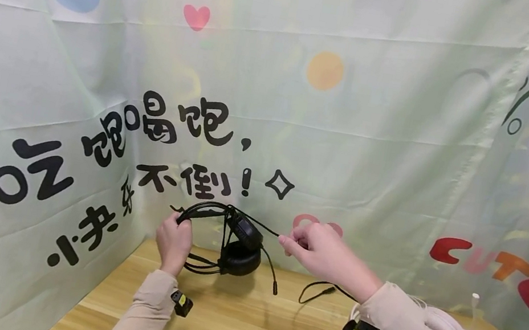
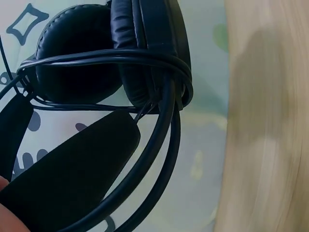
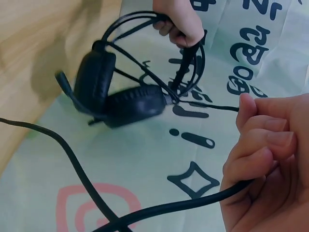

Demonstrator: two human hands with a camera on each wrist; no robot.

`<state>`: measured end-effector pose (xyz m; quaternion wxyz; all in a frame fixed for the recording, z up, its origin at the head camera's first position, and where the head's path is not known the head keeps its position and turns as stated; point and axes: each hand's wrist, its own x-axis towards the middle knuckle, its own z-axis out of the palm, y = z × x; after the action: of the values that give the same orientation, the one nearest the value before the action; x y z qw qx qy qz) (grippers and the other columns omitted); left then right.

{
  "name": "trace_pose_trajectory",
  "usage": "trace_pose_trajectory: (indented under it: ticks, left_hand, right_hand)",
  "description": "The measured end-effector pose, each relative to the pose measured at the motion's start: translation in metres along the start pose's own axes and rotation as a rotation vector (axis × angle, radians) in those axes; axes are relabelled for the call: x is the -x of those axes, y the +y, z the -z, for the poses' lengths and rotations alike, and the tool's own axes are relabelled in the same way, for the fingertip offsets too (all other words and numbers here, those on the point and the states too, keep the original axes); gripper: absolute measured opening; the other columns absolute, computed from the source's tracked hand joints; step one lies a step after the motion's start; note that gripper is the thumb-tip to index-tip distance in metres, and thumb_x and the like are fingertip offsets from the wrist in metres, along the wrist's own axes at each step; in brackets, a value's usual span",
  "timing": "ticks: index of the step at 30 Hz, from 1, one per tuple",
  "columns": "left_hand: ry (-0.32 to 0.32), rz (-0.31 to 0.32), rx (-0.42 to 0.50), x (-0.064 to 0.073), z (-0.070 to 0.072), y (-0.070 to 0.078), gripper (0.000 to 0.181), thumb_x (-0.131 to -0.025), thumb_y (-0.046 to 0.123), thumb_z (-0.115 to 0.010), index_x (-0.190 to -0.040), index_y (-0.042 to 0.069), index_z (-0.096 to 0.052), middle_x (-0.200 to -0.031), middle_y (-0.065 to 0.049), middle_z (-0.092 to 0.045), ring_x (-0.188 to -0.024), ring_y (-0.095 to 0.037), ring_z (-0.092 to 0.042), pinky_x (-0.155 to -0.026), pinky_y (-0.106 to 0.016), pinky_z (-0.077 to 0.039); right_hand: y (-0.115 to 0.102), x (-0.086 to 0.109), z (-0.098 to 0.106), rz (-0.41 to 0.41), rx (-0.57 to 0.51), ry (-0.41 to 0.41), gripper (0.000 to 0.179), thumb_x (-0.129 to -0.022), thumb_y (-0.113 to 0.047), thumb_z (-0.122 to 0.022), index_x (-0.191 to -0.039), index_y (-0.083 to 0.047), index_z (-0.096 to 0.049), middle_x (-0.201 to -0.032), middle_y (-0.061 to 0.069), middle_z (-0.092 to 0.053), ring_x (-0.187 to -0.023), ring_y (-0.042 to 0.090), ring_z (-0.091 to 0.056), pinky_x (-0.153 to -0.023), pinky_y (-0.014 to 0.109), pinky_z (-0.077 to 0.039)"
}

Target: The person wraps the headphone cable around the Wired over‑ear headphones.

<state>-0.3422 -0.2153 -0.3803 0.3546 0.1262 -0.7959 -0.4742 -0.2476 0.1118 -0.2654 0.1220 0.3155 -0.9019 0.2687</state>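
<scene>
A black headset [image 1: 241,256] with two padded ear cups and a microphone boom [image 3: 67,89] is held up just above the table. My left hand [image 1: 174,240] grips it by the headband [image 2: 77,169]. Its black cable [image 2: 111,57] is wound across the ear cups. My right hand [image 1: 319,248] pinches a stretch of that cable [image 3: 212,105] between thumb and forefinger, pulled nearly straight from the headset. More cable [image 3: 203,203] passes through the right palm and hangs down, with a connector [image 1: 327,291] near the table. The inside of the left palm is hidden in the head view.
On the wooden table [image 1: 229,321], a white object with loops of white cable [image 1: 447,324] lies at the right, partly behind the right forearm. A pale printed curtain [image 1: 373,165] stands behind the table and along its sides.
</scene>
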Motion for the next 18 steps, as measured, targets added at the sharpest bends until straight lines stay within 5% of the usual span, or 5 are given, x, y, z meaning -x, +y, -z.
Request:
trace_pose_trajectory:
  ticks: [7, 9, 14, 16, 18]
  left_hand:
    - [0.005, 0.151, 0.143, 0.003, -0.004, -0.003, 0.016, -0.087, 0.012, -0.051, -0.073, 0.009, -0.059, -0.072, -0.011, -0.056, -0.078, -0.036, -0.055, -0.069, -0.037, -0.037]
    - [-0.001, 0.2, 0.205, 0.004, -0.002, -0.003, 0.015, -0.084, 0.011, -0.052, -0.071, 0.011, -0.056, -0.069, -0.007, -0.053, -0.071, -0.031, -0.051, -0.066, -0.037, -0.038]
    - [-0.031, 0.291, 0.315, 0.009, 0.0, -0.005, 0.014, -0.085, 0.009, -0.05, -0.073, 0.012, -0.055, -0.064, -0.001, -0.05, -0.05, -0.02, -0.044, -0.055, -0.034, -0.04]
    - [-0.038, 0.312, 0.34, 0.012, 0.0, -0.006, 0.013, -0.086, 0.008, -0.05, -0.074, 0.011, -0.054, -0.061, 0.001, -0.048, -0.046, -0.017, -0.043, -0.051, -0.033, -0.039]
    - [-0.041, 0.335, 0.378, 0.014, 0.0, -0.007, 0.013, -0.087, 0.008, -0.05, -0.075, 0.011, -0.053, -0.059, 0.003, -0.046, -0.045, -0.016, -0.042, -0.051, -0.033, -0.04]
  right_hand:
    - [-0.002, 0.004, -0.014, -0.006, -0.083, -0.044, 0.035, -0.109, -0.027, -0.062, -0.075, -0.021, -0.07, -0.053, -0.014, -0.032, -0.048, 0.002, -0.024, -0.052, 0.021, -0.029]
    - [-0.003, 0.005, -0.018, -0.003, -0.069, -0.052, 0.036, -0.109, -0.027, -0.061, -0.075, -0.021, -0.07, -0.053, -0.014, -0.032, -0.048, 0.001, -0.025, -0.064, 0.024, -0.043]
    - [-0.007, 0.007, -0.026, 0.009, -0.087, -0.077, 0.034, -0.11, -0.03, -0.059, -0.081, -0.019, -0.073, -0.054, -0.014, -0.041, -0.047, 0.0, -0.03, -0.073, 0.028, -0.052]
    - [-0.009, 0.008, -0.029, -0.004, -0.114, -0.088, 0.032, -0.11, -0.03, -0.06, -0.084, -0.019, -0.074, -0.054, -0.013, -0.042, -0.048, 0.001, -0.031, -0.056, 0.024, -0.042]
    - [-0.012, 0.009, -0.03, -0.011, -0.122, -0.097, 0.031, -0.11, -0.03, -0.06, -0.086, -0.018, -0.075, -0.055, -0.012, -0.044, -0.048, 0.001, -0.032, -0.053, 0.022, -0.038]
